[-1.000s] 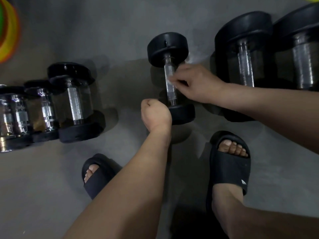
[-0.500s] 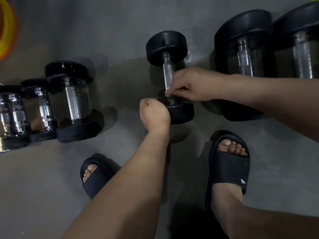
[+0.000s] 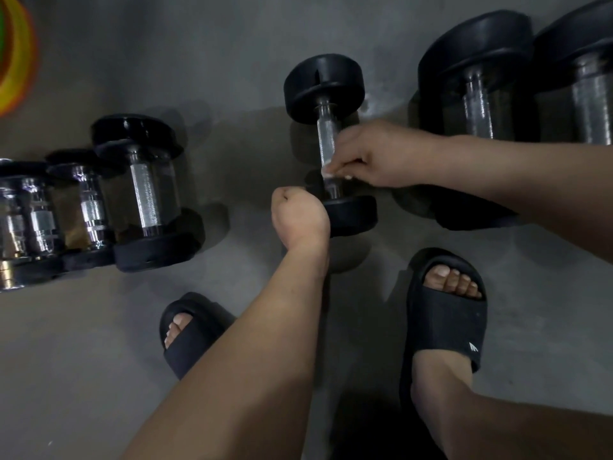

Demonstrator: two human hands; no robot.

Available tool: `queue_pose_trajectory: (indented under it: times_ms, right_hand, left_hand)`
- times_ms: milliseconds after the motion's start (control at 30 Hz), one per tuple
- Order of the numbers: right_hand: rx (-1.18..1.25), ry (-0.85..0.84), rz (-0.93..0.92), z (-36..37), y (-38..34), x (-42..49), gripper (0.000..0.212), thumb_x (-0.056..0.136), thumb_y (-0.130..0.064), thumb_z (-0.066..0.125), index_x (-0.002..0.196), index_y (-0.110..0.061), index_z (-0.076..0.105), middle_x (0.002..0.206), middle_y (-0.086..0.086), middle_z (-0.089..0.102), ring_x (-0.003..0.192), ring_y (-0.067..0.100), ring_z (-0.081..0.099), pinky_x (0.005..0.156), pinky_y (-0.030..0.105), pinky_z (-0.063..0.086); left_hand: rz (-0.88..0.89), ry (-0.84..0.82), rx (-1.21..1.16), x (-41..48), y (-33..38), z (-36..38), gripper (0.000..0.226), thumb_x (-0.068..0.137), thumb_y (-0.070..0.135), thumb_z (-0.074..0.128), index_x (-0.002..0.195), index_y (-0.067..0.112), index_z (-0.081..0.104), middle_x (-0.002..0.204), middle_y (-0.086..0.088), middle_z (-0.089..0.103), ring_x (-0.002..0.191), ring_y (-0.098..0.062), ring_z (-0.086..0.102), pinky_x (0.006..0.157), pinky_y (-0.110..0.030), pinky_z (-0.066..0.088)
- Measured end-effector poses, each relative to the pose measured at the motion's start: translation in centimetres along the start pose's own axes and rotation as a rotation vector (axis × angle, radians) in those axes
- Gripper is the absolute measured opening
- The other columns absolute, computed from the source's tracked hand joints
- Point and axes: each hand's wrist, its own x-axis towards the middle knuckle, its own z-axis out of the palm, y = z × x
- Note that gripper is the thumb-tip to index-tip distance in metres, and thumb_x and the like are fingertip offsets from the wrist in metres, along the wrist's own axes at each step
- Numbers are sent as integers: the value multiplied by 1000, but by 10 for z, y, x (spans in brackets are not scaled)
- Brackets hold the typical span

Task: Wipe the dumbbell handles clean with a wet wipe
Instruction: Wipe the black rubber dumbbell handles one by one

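On my remote view the dumbbell [image 3: 326, 134] lies on the grey floor [image 3: 215, 51], midway between the two groups of weights, with its chrome handle running away from the person and one black weight at each end. The right grip [image 3: 371, 157], the person's right hand, reaches in from the right and is closed on the lower part of the handle: the fingers are curled over the bar and pinch a white wipe [image 3: 326, 168] against it, just above the near weight. Only a small pale edge of the wipe shows under the fingertips. The left grip [image 3: 298, 220], the person's left hand, is curled into a fist that touches the left rim of the near weight; its fingers are hidden under the hand, so I cannot tell whether they hold the rim. To the left, three smaller dumbbells [image 3: 146, 190] lie side by side, well apart from the one being handled. To the right, two larger dumbbells [image 3: 477, 104] lie side by side, partly behind the right forearm. Both feet wear black slippers [image 3: 444, 317], near the handled dumbbell. A yellow and orange ring [image 3: 16, 61] lies at the upper left edge.
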Motion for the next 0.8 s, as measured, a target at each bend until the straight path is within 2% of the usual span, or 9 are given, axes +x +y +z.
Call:
queue_pose_trajectory:
  times_ms: [100, 233, 333, 400, 500, 567, 667, 733, 800]
  right_hand:
    - [-11, -121, -112, 0, -4, -2, 19, 90, -8, 71, 107, -12, 78, 103, 2, 71, 97, 17, 67, 88, 38, 55]
    - [8, -40, -12, -4, 2, 5, 21, 92, -14, 70, 111, -17, 77, 106, -1, 71, 101, 15, 66, 93, 40, 54]
    - [10, -83, -122, 3, -1, -1, 18, 92, -9, 69, 108, -11, 77, 106, 3, 71, 100, 18, 67, 89, 40, 55]
    - [-1, -144, -161, 4, -3, -3, 19, 92, -6, 68, 108, -11, 76, 107, 3, 70, 99, 18, 68, 88, 37, 54]
    - [-47, -147, -177, 3, -2, 1, 19, 91, -5, 68, 107, -11, 77, 103, 2, 69, 94, 15, 66, 84, 21, 49]
    - [-58, -118, -173, 5, -2, 3, 19, 92, -7, 66, 107, -12, 76, 104, 2, 69, 94, 17, 66, 83, 24, 51]
    - [-59, -63, -133, 10, -3, -1, 20, 94, -9, 66, 110, -12, 76, 108, 5, 69, 97, 21, 68, 84, 38, 56]
    - [-74, -24, -110, 9, -6, -3, 23, 95, -11, 60, 112, -12, 75, 109, 6, 69, 98, 21, 67, 86, 34, 55]
    - [-97, 57, -73, 5, -6, 1, 30, 96, -21, 51, 110, -12, 76, 103, 5, 68, 94, 21, 65, 85, 31, 52]
  left_hand:
    - [-8, -3, 9, 1, 0, -1, 28, 93, 12, 41, 94, 10, 69, 98, -9, 71, 91, -30, 63, 85, -36, 55]
    - [-24, -15, 7, 1, 2, -3, 29, 93, 13, 41, 93, 12, 70, 98, -8, 71, 92, -28, 63, 85, -36, 55]
    - [-19, -20, 12, 2, 3, -7, 30, 94, 12, 41, 97, 10, 71, 101, -8, 71, 93, -27, 62, 83, -32, 52]
    - [-19, -30, 11, 5, 3, -8, 31, 93, 11, 41, 98, 10, 71, 101, -8, 71, 93, -27, 63, 78, -30, 50]
    - [-17, -42, 23, 6, 2, -9, 31, 94, 12, 40, 99, 10, 71, 104, -9, 71, 93, -27, 63, 76, -28, 47]
    - [7, -49, 51, 6, 1, -10, 32, 98, 13, 39, 106, 5, 69, 110, -13, 69, 99, -31, 61, 76, -28, 44]
    - [-15, -95, 62, 4, 4, -13, 36, 103, 15, 33, 122, -4, 58, 127, -23, 59, 116, -38, 55, 89, -32, 44]
    - [-33, -97, 106, -2, 9, -11, 37, 102, 16, 34, 126, -2, 56, 131, -20, 57, 120, -38, 53, 90, -29, 41]
    - [-34, -75, 127, -11, 18, -6, 39, 99, 23, 36, 128, 3, 56, 135, -17, 57, 122, -38, 51, 102, -36, 41]
